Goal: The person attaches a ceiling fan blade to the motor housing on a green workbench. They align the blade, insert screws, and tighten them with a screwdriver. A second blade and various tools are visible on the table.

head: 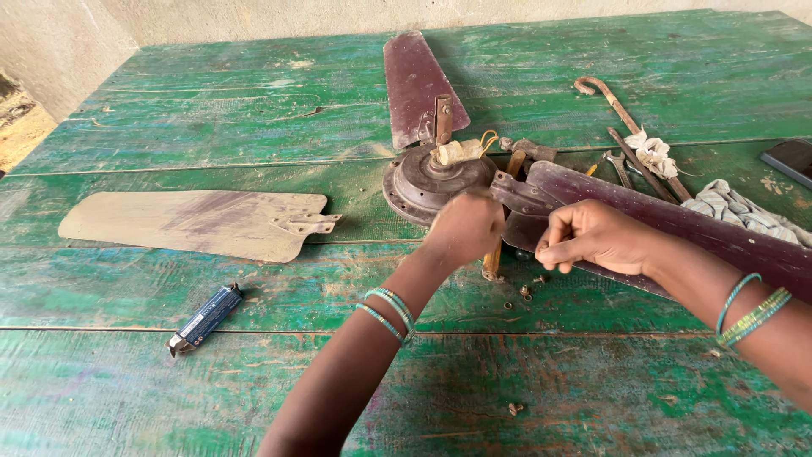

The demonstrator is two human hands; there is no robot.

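Left hand [461, 227] covers fan motor [427, 182] edge, grip unclear. Right hand [592, 237] beside motor, fingers pinched; held item hidden. Blade [677, 224] cut off right.

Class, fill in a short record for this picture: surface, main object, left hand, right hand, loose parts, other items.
Surface: worn green wooden table
Main object: ceiling fan motor with maroon blades attached
Left hand: left hand rests on the motor's edge
Right hand: right hand grips the near maroon blade at its bracket
Loose parts: detached pale blade; small screws
Other items: blue packet, spanners, cloth
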